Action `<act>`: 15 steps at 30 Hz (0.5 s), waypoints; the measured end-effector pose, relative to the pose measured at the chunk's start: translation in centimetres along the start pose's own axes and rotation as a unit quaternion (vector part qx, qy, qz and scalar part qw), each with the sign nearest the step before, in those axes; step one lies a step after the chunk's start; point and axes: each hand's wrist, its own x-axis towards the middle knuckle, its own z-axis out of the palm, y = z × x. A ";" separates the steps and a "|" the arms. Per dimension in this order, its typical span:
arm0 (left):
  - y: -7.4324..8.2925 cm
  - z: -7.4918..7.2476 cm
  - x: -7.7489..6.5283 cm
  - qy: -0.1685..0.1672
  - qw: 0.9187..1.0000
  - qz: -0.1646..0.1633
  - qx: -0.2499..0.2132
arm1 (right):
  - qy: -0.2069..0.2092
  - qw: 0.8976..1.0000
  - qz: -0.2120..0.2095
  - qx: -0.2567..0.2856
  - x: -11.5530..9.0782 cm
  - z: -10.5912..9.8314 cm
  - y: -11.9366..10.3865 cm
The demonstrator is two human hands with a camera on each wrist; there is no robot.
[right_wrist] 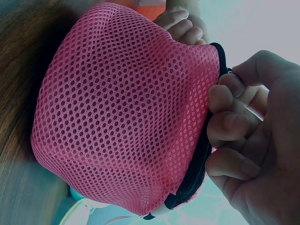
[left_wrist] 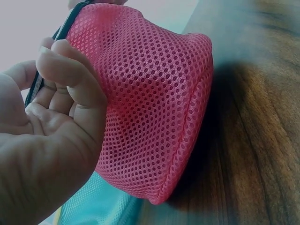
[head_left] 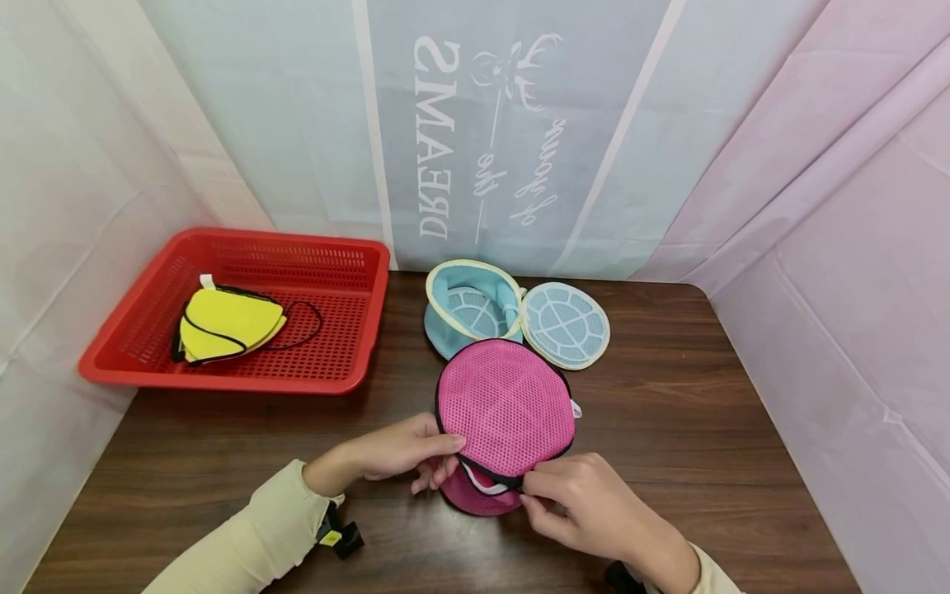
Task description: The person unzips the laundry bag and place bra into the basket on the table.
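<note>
A pink mesh laundry bag (head_left: 508, 404) with black zipper trim stands on the table in front of the person, its round lid folded over the top. At the lid's left edge the left hand (head_left: 404, 450) pinches the rim, thumb above and fingers below. The right hand (head_left: 590, 507) is at the front edge. In the right wrist view its thumb and forefinger pinch a small zipper pull (right_wrist: 229, 71) on the black zipper (right_wrist: 194, 164). A gap with white lining shows at the front in the head view. The mesh side (left_wrist: 150, 103) bulges in the left wrist view.
Behind the pink bag a light blue mesh bag (head_left: 439, 330) stands open, its round lid (head_left: 566, 326) laid out to the right. A red plastic basket (head_left: 364, 363) on the left holds a folded yellow item (head_left: 230, 322) with black trim. Fabric curtains surround the wooden table (head_left: 683, 462).
</note>
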 end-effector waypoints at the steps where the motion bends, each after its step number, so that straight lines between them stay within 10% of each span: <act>1: 0.0 0.0 0.0 0.000 1.000 0.003 0.002 | 0.000 1.000 0.000 0.000 0.0 0.0 0.0; 15: -0.3 -0.3 0.1 -0.017 1.000 0.010 0.016 | 0.003 0.999 0.036 -0.011 -0.7 -0.6 0.5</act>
